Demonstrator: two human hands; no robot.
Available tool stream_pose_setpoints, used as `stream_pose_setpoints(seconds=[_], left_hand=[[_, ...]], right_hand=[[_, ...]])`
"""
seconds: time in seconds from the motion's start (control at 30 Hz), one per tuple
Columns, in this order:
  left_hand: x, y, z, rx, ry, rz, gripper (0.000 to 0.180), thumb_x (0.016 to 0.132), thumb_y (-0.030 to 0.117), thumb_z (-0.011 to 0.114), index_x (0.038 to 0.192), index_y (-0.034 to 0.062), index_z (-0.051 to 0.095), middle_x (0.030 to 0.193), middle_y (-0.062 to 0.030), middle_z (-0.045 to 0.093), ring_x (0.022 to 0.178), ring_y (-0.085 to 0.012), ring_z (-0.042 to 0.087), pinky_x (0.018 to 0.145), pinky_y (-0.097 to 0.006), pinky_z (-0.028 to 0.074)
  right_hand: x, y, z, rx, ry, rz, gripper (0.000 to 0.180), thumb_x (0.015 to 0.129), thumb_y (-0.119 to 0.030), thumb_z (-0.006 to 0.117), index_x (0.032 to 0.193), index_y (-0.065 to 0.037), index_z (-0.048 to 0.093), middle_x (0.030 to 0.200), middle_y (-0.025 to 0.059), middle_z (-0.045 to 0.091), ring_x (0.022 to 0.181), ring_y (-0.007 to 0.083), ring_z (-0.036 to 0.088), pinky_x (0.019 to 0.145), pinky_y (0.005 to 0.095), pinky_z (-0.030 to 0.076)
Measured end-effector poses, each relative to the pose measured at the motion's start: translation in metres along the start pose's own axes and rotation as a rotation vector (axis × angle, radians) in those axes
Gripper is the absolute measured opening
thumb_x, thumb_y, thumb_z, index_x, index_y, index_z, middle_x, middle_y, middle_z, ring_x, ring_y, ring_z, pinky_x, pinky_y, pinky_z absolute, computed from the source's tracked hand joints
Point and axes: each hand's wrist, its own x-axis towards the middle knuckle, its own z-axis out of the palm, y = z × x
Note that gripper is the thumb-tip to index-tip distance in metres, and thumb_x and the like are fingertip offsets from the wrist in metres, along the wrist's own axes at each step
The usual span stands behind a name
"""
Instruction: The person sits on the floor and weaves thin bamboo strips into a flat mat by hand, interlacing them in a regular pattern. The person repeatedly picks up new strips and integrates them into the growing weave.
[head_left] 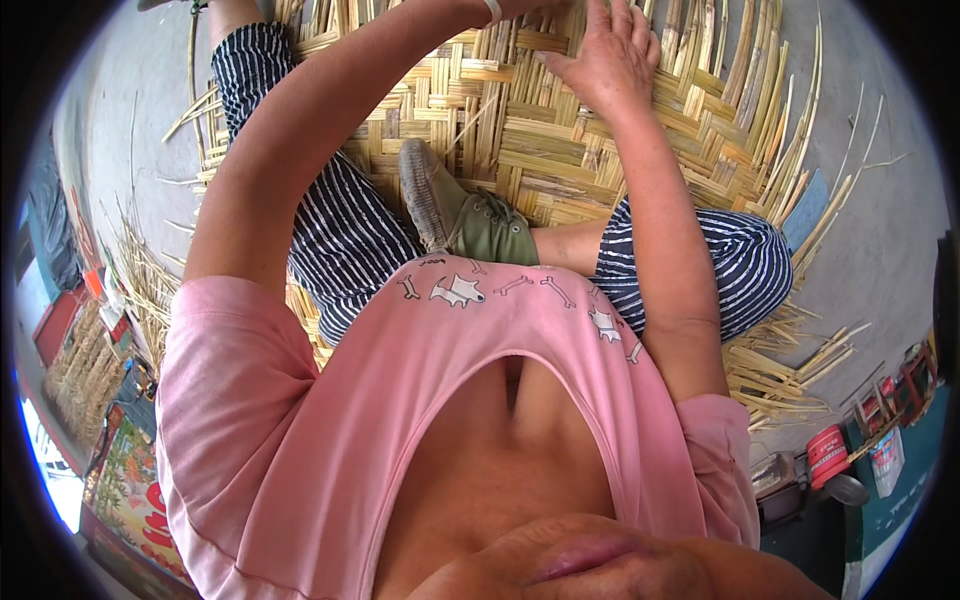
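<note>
I sit on a woven bamboo mat (520, 140) made of flat yellow strips crossing in a herringbone pattern. My right hand (612, 55) lies flat on the weave near the top, fingers apart and pressing on the strips, gripping nothing. My left arm reaches up across the mat. Only the wrist with a white band and the heel of my left hand (525, 6) show at the top edge; its fingers are cut off. My green shoe (460, 210) rests on the mat between my knees in dark striped trousers (340, 230).
Loose strip ends (800, 150) stick out from the mat's right edge over grey concrete floor (880, 220). More loose bamboo strips (790, 375) lie by my right knee and at the left (150, 280). A red container (827, 455) and small objects stand at the lower right.
</note>
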Motion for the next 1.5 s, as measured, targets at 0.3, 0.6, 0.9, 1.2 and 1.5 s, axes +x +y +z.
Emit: stream_pose_setpoints(seconds=[0.3, 0.6, 0.9, 1.2, 1.5], left_hand=[[0.016, -0.022, 0.014, -0.134, 0.0, -0.014, 0.015, 0.085, 0.007, 0.076, 0.1, 0.0056, 0.073, 0.092, -0.0106, 0.076, 0.082, -0.0216, 0.072, 0.075, -0.036, 0.058], [0.007, -0.02, -0.003, -0.347, -0.089, -0.135, 0.016, 0.087, 0.003, 0.077, 0.103, -0.0005, 0.075, 0.095, -0.0118, 0.077, 0.086, -0.0179, 0.072, 0.079, -0.033, 0.061], [0.009, -0.021, 0.011, -0.223, -0.013, -0.051, 0.01, 0.09, 0.006, 0.075, 0.098, 0.0001, 0.077, 0.088, -0.0097, 0.077, 0.077, -0.0166, 0.071, 0.07, -0.032, 0.059], [-0.028, -0.026, 0.011, -0.075, 0.262, -0.054, 0.028, 0.085, 0.022, 0.081, 0.1, 0.0, 0.074, 0.086, -0.018, 0.075, 0.082, -0.0285, 0.074, 0.077, -0.038, 0.059], [-0.034, 0.018, 0.019, 0.432, 0.051, -0.126, 0.023, 0.087, 0.028, 0.068, 0.094, 0.0077, 0.077, 0.098, -0.0204, 0.075, 0.093, -0.0395, 0.072, 0.085, -0.048, 0.057]], right_hand=[[0.003, 0.004, 0.005, 0.002, 0.039, 0.019, 0.103, 0.078, -0.048, 0.086, 0.158, -0.009, 0.034, 0.165, 0.0144, 0.031, 0.154, 0.0334, 0.022, 0.126, 0.0518, 0.017], [0.025, 0.007, 0.021, 0.076, 0.106, 0.09, 0.094, 0.081, -0.042, 0.085, 0.155, -0.011, 0.036, 0.162, 0.0102, 0.034, 0.153, 0.0294, 0.024, 0.126, 0.0492, 0.017], [0.023, -0.003, 0.015, 0.084, 0.109, 0.151, 0.09, 0.083, -0.039, 0.084, 0.155, -0.012, 0.036, 0.162, 0.0105, 0.033, 0.153, 0.0298, 0.023, 0.126, 0.0501, 0.017], [0.04, 0.027, 0.051, 0.069, 0.438, 0.005, 0.066, 0.088, -0.038, 0.079, 0.142, -0.01, 0.054, 0.153, 0.0139, 0.047, 0.147, 0.0318, 0.036, 0.122, 0.0488, 0.027], [0.039, 0.024, 0.033, 0.315, 0.515, 0.006, 0.05, 0.086, -0.021, 0.075, 0.133, -0.008, 0.062, 0.142, 0.0155, 0.056, 0.137, 0.0335, 0.047, 0.116, 0.0465, 0.036]])
